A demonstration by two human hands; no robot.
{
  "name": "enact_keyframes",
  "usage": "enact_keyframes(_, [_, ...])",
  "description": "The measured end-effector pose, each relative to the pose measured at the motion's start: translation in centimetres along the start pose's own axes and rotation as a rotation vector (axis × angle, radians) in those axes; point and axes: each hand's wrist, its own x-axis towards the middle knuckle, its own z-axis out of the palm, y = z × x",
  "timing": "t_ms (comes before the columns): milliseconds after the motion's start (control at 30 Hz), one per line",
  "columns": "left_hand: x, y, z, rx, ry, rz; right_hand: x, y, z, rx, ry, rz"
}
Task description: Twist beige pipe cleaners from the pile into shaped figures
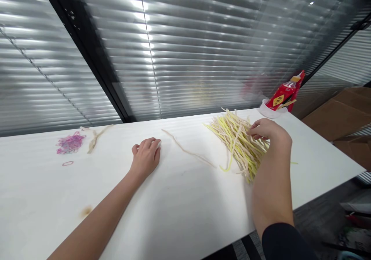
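Over a pile of beige and yellow pipe cleaners (pixel 232 136), my right hand (pixel 265 130) reaches in with thumb and fingertips closed on a beige strand at the pile's upper right edge. My left hand (pixel 147 153) rests palm down on the table with its fingers apart and slightly bent, holding nothing. A single beige pipe cleaner (pixel 187 150) lies between the two hands. Left of my left hand is a knotted beige bundle (pixel 94 141). Beside that is a heap of pink and purple rubber bands (pixel 71 142), with one loose band (pixel 67 163) in front.
On the white table (pixel 179 206), a clear plastic bowl (pixel 271 111) stands at the back right with a red-labelled bottle (pixel 285 91). Window blinds (pixel 185 59) rise behind the table. Cardboard boxes (pixel 344 115) are beyond its right edge.
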Motion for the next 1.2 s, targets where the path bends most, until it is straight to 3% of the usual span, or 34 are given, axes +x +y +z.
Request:
enact_keyframes(167, [0.0,0.0,0.0,-0.016,0.007,0.003,-0.5,0.4,-0.5,0.044,0.047,-0.093])
enact_keyframes(333, [0.1,0.0,-0.1,-0.025,-0.003,0.006,-2.9,0.2,-1.7,0.131,0.075,-0.236])
enact_keyframes(967, [0.0,-0.1,0.1,-0.034,-0.014,-0.001,-8.4,-3.4,-1.7,0.224,-0.169,-0.702])
enact_keyframes(1200, [0.0,-0.2,0.1,-0.034,-0.019,0.000,-9.8,-6.2,-0.1,0.261,-0.371,-0.851])
